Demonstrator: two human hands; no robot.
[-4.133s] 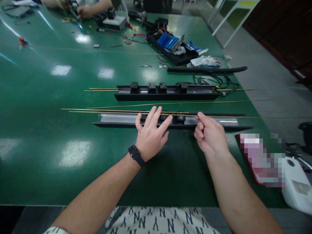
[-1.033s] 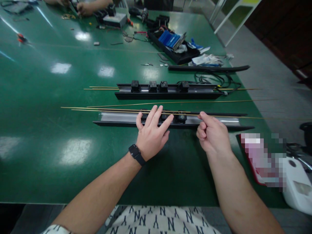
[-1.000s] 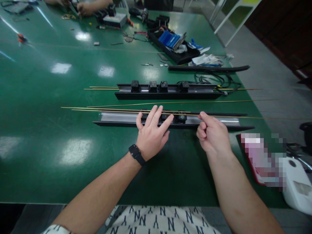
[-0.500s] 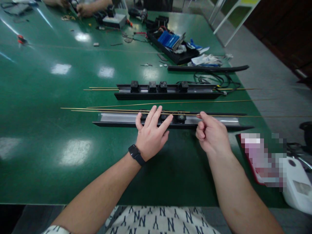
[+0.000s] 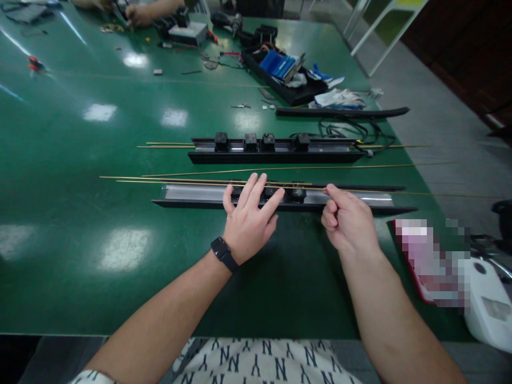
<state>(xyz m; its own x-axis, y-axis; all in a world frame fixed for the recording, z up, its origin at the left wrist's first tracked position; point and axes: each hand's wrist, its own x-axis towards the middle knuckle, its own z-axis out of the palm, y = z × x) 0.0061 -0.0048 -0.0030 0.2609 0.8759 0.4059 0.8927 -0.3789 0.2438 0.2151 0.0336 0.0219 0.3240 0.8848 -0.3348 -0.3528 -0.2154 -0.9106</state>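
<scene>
A long black channel with a silvery inner face lies across the table in front of me. Dark blocks sit inside it, partly covered by my left hand. That hand is open, palm down and fingers spread across the channel and the thin rods over it. My right hand is closed, pinching a thin brass-coloured rod between thumb and forefinger above the channel's right part. More thin brass-coloured rods run along the channel's far side and stick out to the left.
Behind lies a second black channel with several dark blocks and rods. Farther back are a black strip, cables, white gloves and a black tray. A phone-like item and white device stand right. Another person's hands work opposite.
The right end of the rod in my right hand has dipped slightly. Both hands stay in nearly the same place.
</scene>
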